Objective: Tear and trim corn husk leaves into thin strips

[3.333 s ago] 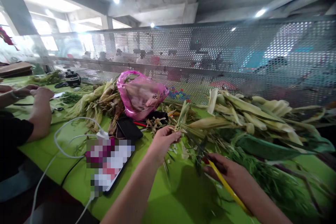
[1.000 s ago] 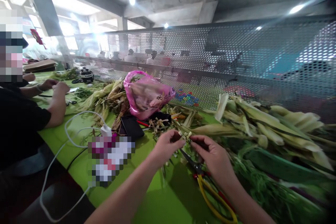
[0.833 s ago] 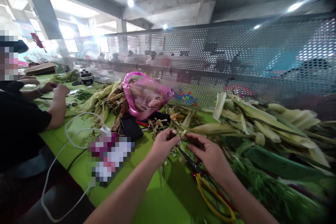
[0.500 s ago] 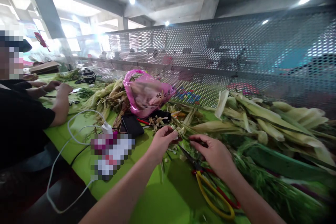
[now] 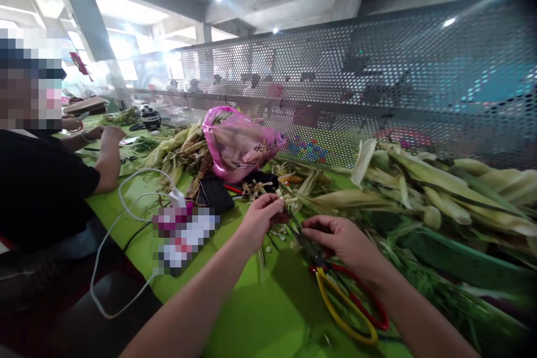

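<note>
My left hand (image 5: 262, 217) is closed in a pinch, with a small pale plant piece (image 5: 289, 199) showing at its fingertips. To the right, my right hand (image 5: 335, 235) has thumb and fingers pressed together; whatever lies between them is too small to make out. Scissors (image 5: 331, 285) with one yellow and one red handle lie on the green table (image 5: 255, 313) beside and partly below my right hand, blades pointing toward the gap between my hands. Small pale and green scraps (image 5: 272, 235) are scattered under my fingers.
Corn husks (image 5: 444, 184) and a green basket (image 5: 465, 257) are at right. A pink plastic bag (image 5: 241, 145), a black phone (image 5: 215, 194) and a white cable (image 5: 94, 279) are further left. A co-worker (image 5: 46, 179) sits at left. A perforated metal screen (image 5: 319, 84) runs behind.
The whole view has shifted slightly. My right hand's fingertips have come a little nearer my left hand, above the scissors. Both hands keep their pinched shape.
</note>
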`<state>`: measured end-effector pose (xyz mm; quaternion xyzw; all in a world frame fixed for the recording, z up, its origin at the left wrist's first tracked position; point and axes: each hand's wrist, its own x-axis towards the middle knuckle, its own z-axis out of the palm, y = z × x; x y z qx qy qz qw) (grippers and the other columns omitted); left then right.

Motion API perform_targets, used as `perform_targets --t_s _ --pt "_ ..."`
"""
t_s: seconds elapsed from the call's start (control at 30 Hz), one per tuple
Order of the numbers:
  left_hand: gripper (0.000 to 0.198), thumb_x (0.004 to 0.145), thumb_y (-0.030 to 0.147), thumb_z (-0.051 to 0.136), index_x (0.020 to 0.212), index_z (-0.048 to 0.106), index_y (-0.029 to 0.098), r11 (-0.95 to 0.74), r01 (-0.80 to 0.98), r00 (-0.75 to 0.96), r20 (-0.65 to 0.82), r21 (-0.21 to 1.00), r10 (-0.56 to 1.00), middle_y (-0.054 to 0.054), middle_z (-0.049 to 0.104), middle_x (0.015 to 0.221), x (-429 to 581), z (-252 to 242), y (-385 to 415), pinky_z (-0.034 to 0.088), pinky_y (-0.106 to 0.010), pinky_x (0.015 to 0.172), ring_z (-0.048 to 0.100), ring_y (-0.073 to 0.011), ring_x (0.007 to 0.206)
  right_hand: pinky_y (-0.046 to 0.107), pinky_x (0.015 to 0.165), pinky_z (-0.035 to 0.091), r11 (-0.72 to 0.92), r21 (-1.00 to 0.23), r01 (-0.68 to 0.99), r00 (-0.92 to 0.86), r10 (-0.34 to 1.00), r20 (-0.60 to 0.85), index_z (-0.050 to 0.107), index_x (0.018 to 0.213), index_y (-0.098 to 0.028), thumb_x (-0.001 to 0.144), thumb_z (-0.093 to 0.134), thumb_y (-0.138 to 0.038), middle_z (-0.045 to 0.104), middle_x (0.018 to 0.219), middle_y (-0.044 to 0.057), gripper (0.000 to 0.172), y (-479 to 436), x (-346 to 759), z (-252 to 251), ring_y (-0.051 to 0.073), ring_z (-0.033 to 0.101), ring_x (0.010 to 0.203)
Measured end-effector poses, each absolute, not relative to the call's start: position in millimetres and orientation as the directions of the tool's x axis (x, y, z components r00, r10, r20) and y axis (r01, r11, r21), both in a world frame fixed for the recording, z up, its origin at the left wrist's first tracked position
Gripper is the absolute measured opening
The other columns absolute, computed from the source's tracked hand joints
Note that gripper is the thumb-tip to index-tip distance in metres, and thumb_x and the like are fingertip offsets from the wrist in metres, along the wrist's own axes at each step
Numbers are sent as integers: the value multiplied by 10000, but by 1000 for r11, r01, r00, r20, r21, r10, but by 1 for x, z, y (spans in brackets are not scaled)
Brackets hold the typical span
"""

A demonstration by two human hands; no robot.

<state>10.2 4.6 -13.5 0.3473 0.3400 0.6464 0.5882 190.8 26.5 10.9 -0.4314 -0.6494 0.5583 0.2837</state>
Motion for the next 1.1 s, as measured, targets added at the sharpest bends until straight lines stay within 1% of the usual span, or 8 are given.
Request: perform_targets --t_s 0.2,0.33,0.47,0.63,0.77,0.83,0.93,1.1 --pt "423 639 405 787 894 601 124 -59 -375 21 72 925 997 -25 633 786 15 -13 0 458 -247 647 561 -107 659 216 397 334 17 -969 245 -482 870 -107 640 797 -147 655 731 -475 570 609 -23 368 26 185 -1 81 436 427" --pt "343 668 352 760 857 592 121 -122 -282 4 128 951 992 2 587 724 13 -16 5 409 -220 608 499 -84 612 222 422 314 75 -953 292 -517 851 -92 621 814 -157 708 679 -464 551 627 -27 330 26 184 -2 85 425 456" --pt "284 708 294 710 911 606 125 -177 -141 53 186 974 981 -8 608 788 8 -22 12 405 -229 660 516 -107 690 235 460 336 182 -915 361 -557 829 -54 574 773 -176 782 594 -432 492 590 -46 257 24 184 -1 99 419 475" --pt "244 710 308 707 839 605 127 -189 -33 185 192 981 964 -9 602 782 2 -25 14 396 -235 686 518 -121 723 261 542 354 468 -707 531 -585 805 93 539 760 -203 867 496 -363 536 630 -25 196 22 186 3 148 489 582" --pt "244 712 307 710 824 596 122 -137 -82 264 154 987 952 7 573 717 -2 -24 15 370 -216 611 484 -95 642 290 636 381 586 -559 587 -591 782 199 559 804 -210 893 466 -328 616 761 13 174 21 184 6 185 552 701" --pt "247 708 286 709 852 595 121 -127 -133 220 154 983 963 1 585 740 -2 -24 16 379 -214 613 495 -95 650 296 670 396 594 -542 595 -553 792 260 579 862 -213 889 483 -324 631 831 27 149 20 183 4 191 566 738" --pt "233 708 245 695 880 590 127 -165 -157 24 171 974 985 -11 609 800 -1 -24 17 405 -224 667 527 -108 708 288 660 417 558 -586 587 -427 829 362 586 969 -223 873 534 -361 627 902 33 177 19 183 0 175 556 701" --pt "199 707 235 694 837 576 141 -212 -121 -165 191 970 968 -1 620 778 0 -24 20 416 -231 680 538 -112 705 298 705 440 559 -625 544 -461 822 335 627 814 -215 846 569 -433 607 845 38 228 17 179 -4 198 579 777"
